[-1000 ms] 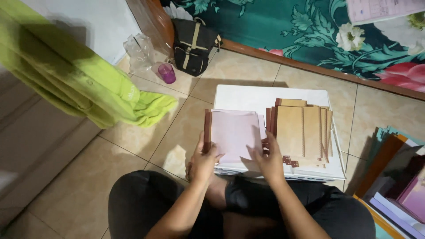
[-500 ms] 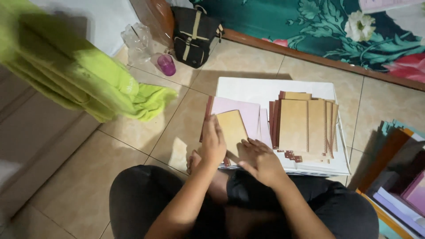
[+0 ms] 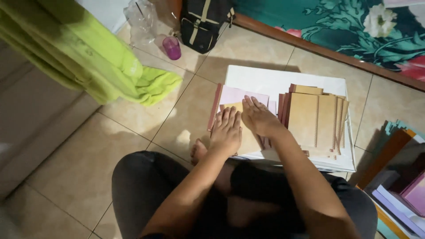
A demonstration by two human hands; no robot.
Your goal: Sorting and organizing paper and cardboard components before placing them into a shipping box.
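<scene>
The left hand (image 3: 226, 132) lies flat, fingers together and stretched out, palm down on a tan rectangular cardboard sheet (image 3: 248, 139), clamped on nothing. The right hand (image 3: 259, 117) lies flat just beside it, fingers spread a little, pressing the same sheet where it overlaps a pale pink paper sheet (image 3: 239, 95). Both sheets rest on a white flat board (image 3: 274, 79) on the tiled floor (image 3: 133, 146), directly under the hands; the tan sheet's long axis runs near to far, away from the person. The 2 hands touch at the fingers, neither nearer.

Just right of the right hand stands a stack of tan and brown cardboard pieces (image 3: 314, 119), long axis also near to far. Far left lie a lime green cloth (image 3: 110, 66), a small purple cup (image 3: 171, 47) and a black bag (image 3: 203, 22). Flat coloured packages (image 3: 398, 177) lie at the near right.
</scene>
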